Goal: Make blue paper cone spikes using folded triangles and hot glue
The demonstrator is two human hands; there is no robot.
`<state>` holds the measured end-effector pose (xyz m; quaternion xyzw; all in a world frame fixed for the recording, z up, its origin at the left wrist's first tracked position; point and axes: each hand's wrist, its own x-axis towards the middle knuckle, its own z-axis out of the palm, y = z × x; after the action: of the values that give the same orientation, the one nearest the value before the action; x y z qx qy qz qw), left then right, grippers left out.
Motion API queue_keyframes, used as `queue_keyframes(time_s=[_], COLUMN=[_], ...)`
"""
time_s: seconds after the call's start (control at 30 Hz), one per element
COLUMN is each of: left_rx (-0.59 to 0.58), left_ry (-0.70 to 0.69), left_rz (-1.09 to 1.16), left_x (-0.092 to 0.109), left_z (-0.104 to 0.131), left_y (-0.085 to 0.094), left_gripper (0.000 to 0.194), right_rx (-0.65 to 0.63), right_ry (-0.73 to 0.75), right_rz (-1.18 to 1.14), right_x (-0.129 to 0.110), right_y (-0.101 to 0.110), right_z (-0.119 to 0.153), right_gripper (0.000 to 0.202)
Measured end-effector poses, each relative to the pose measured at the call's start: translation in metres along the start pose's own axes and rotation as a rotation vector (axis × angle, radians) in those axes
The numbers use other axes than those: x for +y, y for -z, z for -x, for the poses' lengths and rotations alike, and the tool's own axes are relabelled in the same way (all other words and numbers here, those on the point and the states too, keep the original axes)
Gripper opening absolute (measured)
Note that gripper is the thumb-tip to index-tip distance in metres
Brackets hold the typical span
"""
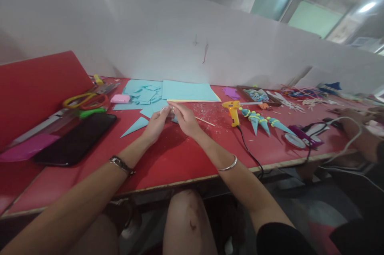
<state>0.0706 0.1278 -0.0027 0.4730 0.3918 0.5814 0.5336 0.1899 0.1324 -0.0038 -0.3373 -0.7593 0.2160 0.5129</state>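
My left hand [156, 125] and my right hand [187, 120] meet over the middle of the red table, both with fingers closed. Between the fingertips something small and whitish shows, too blurred to name. A light blue paper cone [134, 126] lies just left of my left hand. Beyond my hands are light blue paper sheets [192, 90] and a pile of cut blue paper pieces [147, 94]. To the right of my right hand rests a thin stick [205, 121] among clear scraps. A yellow glue gun [231, 112] stands farther right, beside several blue cones with yellow trim [263, 124].
At left lie a black phone [76, 139], yellow and red scissors [87, 100] and a pink block [120, 99]. A tray [274, 102] and pipe cleaners [303, 94] are at back right. The glue gun's cord [248, 149] hangs over the edge. Another person's arm [357, 131] is far right.
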Motion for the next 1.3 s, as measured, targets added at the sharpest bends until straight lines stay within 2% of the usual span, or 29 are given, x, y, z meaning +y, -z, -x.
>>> queue_keyframes(time_s=[0.13,0.23,0.43,0.53,0.63,0.77,0.87,1.0,1.1,1.2,1.3], left_rx=[-0.027,-0.040,0.030,0.106,0.100,0.024,-0.010,-0.082,-0.174,-0.209,-0.208], left_ry=[-0.010,-0.029,-0.048,0.004,0.037,0.067,0.071,0.071,0.044,0.010,-0.041], left_rz=[0.059,0.033,-0.015,-0.001,0.043,0.113,0.124,0.066,0.047,0.030,-0.044], left_x=[-0.001,-0.003,-0.001,0.001,0.002,0.004,0.004,0.002,0.002,0.004,0.006], left_z=[-0.002,-0.004,-0.004,-0.004,-0.003,-0.003,-0.003,-0.002,0.000,0.002,0.002], left_y=[0.002,0.004,0.005,0.004,0.003,0.002,0.003,0.004,0.004,0.004,0.003], left_gripper=[0.034,0.029,0.026,0.028,0.029,0.029,0.026,0.023,0.026,0.028,0.027], right_rx=[0.030,0.108,0.232,0.271,0.276,0.277,0.299,0.179,0.084,0.070,0.102], right_ry=[-0.199,-0.298,-0.347,-0.363,-0.349,-0.315,-0.208,-0.015,0.051,0.062,0.029], right_rz=[-0.317,-0.373,-0.435,-0.461,-0.436,-0.351,-0.235,-0.011,0.087,0.064,-0.072], right_x=[0.009,0.012,0.003,-0.001,-0.003,-0.002,-0.002,-0.006,-0.011,-0.012,-0.008], right_y=[-0.002,-0.002,0.000,0.001,0.004,0.006,0.006,0.006,0.008,0.008,0.005], right_z=[-0.001,-0.002,-0.003,-0.003,-0.002,-0.002,-0.002,-0.001,0.001,0.001,0.001], right_gripper=[0.047,0.050,0.054,0.054,0.045,0.036,0.034,0.030,0.032,0.039,0.048])
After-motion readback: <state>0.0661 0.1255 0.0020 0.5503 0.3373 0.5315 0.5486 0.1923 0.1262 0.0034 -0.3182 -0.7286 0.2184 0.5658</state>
